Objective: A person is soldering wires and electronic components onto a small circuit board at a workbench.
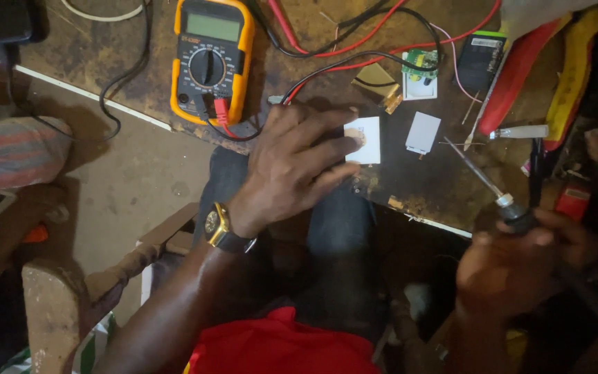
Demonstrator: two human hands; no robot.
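Note:
My left hand (pixel 295 163), with a gold watch at its wrist, lies flat on the worn workbench (pixel 133 62). Its fingertips press on a small white plastic part (pixel 367 140) with a round mark. My right hand (pixel 513 266) is closed around the dark handle of a soldering iron (pixel 482 176). The iron's thin metal tip points up and left, toward a second white plastic piece (pixel 423 133). A small green circuit board (pixel 420 66) on a white base lies just beyond, with red and black wires running to it.
A yellow multimeter (pixel 211 59) with red and black leads sits at the bench's left. A black battery pack (pixel 480 59), red and yellow tool handles (pixel 555 69) and a grey tool (pixel 520 131) crowd the right. A wooden chair arm (pixel 70 284) stands at lower left.

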